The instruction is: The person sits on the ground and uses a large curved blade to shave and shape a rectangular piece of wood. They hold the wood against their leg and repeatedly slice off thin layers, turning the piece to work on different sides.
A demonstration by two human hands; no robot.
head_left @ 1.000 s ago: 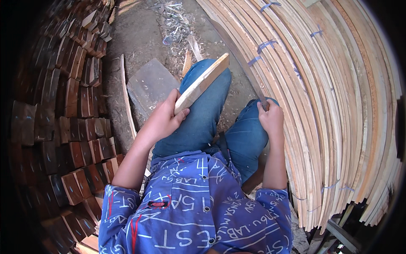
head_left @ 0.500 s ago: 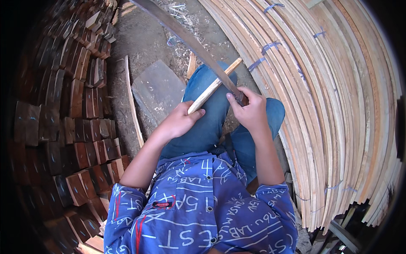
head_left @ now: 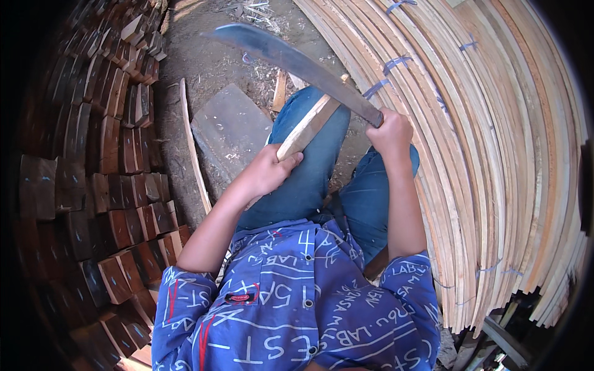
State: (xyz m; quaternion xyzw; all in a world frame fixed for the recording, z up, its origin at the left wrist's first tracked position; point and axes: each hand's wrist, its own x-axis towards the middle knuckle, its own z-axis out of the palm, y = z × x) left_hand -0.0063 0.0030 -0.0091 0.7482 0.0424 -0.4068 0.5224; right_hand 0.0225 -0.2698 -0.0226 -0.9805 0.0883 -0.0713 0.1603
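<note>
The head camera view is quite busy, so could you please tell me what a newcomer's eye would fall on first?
Probably the long metal blade at upper centre, gripped in the right hand and crossing in front of the far end of a pale piece of wood held in the left hand. Next come the long wooden strips filling the right side and the stacked dark wooden blocks on the left.
</note>
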